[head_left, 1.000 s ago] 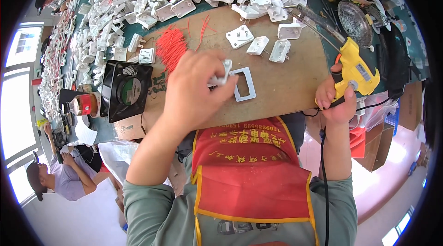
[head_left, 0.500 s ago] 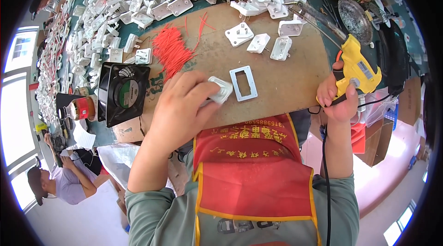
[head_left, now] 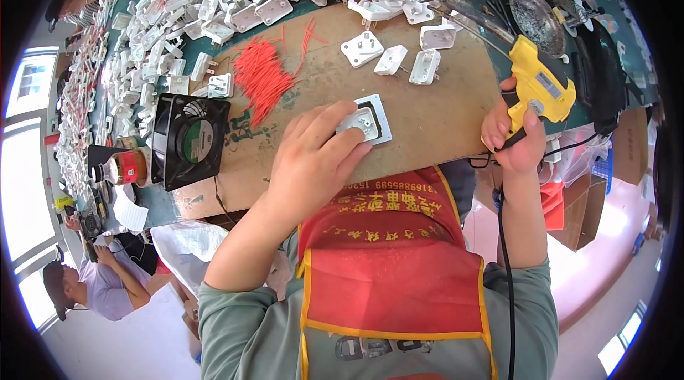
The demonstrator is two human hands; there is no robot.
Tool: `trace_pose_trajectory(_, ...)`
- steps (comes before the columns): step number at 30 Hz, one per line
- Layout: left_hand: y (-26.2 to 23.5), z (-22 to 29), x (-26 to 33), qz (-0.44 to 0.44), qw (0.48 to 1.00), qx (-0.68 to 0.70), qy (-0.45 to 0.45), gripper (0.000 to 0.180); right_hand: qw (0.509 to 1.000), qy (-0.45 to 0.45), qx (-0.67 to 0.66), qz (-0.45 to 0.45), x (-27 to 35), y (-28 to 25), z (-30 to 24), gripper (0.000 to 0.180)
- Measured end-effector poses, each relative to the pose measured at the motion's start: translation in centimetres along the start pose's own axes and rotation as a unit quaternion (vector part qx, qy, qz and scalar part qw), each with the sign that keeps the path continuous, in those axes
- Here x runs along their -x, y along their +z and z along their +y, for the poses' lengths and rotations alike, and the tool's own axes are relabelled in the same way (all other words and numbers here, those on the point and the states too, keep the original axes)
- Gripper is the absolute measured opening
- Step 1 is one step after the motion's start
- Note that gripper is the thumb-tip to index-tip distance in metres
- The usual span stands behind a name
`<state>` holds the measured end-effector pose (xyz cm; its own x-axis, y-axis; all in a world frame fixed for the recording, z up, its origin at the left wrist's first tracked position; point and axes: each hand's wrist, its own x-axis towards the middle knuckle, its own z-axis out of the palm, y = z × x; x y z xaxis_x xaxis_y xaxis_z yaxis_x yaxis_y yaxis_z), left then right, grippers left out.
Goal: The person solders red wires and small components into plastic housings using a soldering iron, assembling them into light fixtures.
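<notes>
My left hand [head_left: 313,148] pinches a small white plastic plug housing [head_left: 363,123], its hollow side up, against the flat rectangular frame [head_left: 384,113] on the brown board. The fingers and the housing cover much of the frame. In my right hand [head_left: 514,139] is a yellow soldering gun [head_left: 540,91], gripped by its handle, its long thin tip slanting up and left over the board's far edge. Beyond the frame lie three loose plug housings, among them a pronged one [head_left: 362,48] and an open one [head_left: 425,67]. A pile of red wires [head_left: 262,77] is left of these.
A large heap of white plug housings [head_left: 271,9] spreads over the far and left table. At left stand a black fan [head_left: 191,141] and a jar [head_left: 128,166]. A round metal dish [head_left: 538,21] sits at far right. Other people work at the left.
My left hand has moved right and brought the plug housing from beside the frame onto it. The soldering gun has shifted slightly left.
</notes>
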<state>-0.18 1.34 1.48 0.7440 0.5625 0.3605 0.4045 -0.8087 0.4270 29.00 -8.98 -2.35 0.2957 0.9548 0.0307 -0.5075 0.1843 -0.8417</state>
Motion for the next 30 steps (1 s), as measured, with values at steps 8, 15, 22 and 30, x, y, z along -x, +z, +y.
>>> trace_pose_trajectory(8,-0.6,0.3,0.5,0.01,1.0,0.0,0.0,0.019,0.999,-0.012,0.012,-0.046,-0.1,-0.5,0.0,0.057)
trace_pose_trajectory(15,-0.7,-0.3,0.8,0.011,0.999,0.028,-0.018,0.02,1.0,-0.008,-0.014,-0.023,-0.1,-0.5,0.5,0.057)
trace_pose_trajectory(22,-3.0,0.0,-0.1,-0.006,0.996,0.071,-0.048,0.026,0.999,-0.005,-0.029,-0.027,0.1,-0.8,0.4,0.057)
trace_pose_trajectory(30,-11.0,-3.8,-7.9,-0.007,0.993,-0.09,-0.074,0.018,0.998,0.0,-0.063,-0.002,0.5,-1.5,0.4,0.061)
